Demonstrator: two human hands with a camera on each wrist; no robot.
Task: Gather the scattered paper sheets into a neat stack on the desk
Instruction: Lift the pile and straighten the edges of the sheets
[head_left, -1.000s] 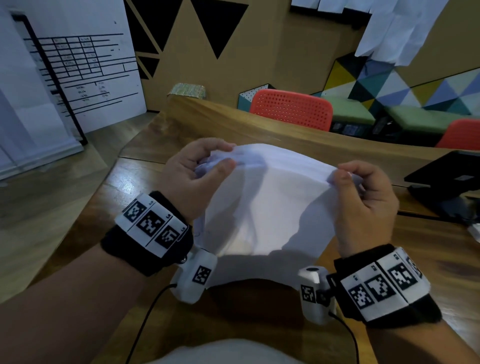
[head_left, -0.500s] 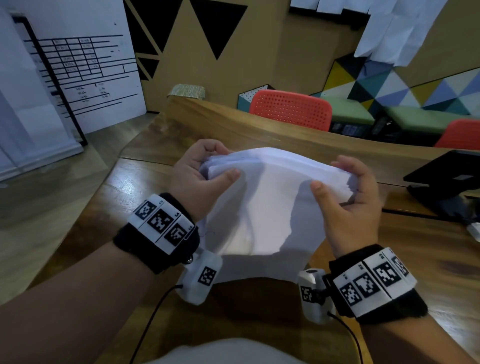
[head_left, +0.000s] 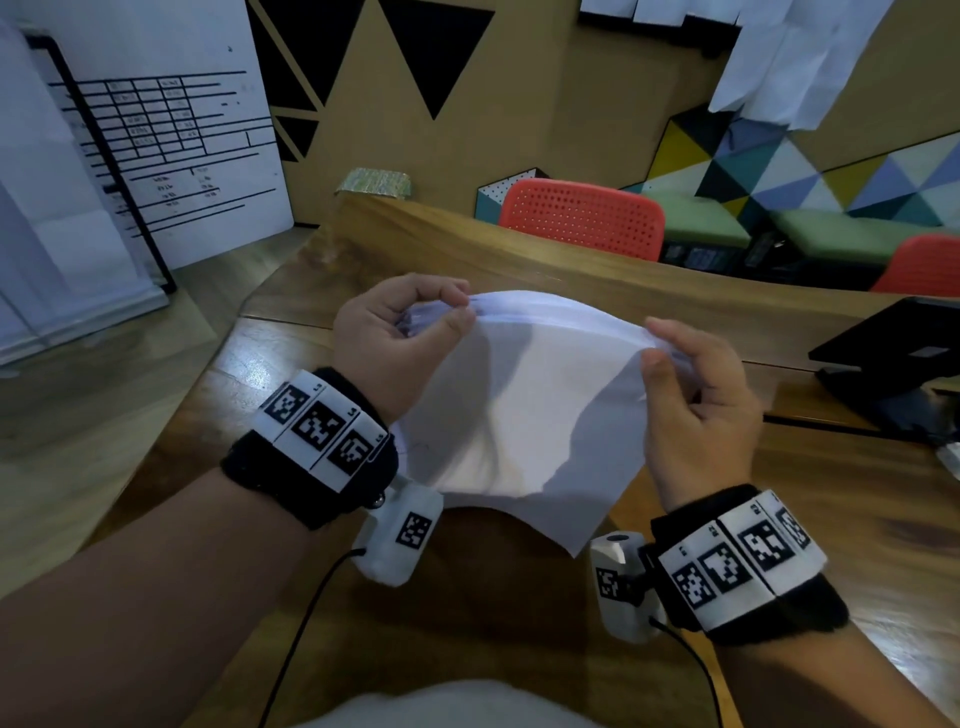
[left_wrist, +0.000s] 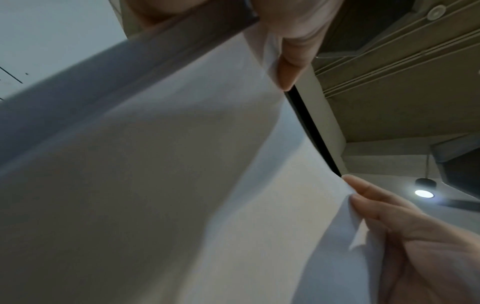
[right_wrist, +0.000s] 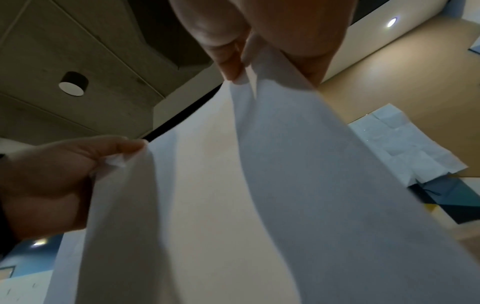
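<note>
Paper sheets (head_left: 524, 410) hang above the desk (head_left: 857, 519), top corners pinched by the left hand (head_left: 395, 343) and the right hand (head_left: 696, 405); best to loosen both pinches slightly and tap the lower edge square (the sheets look splayed); the right wrist view shows separated layers, which the head view hides.

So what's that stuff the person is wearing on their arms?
Each bare forearm has a fuzzy black wristband: one at the left hand, one at the right hand. Each band carries white plates printed with black square codes. A small white camera box with its own code hangs under each wrist, trailing a thin black cable. No sleeves show.
</note>
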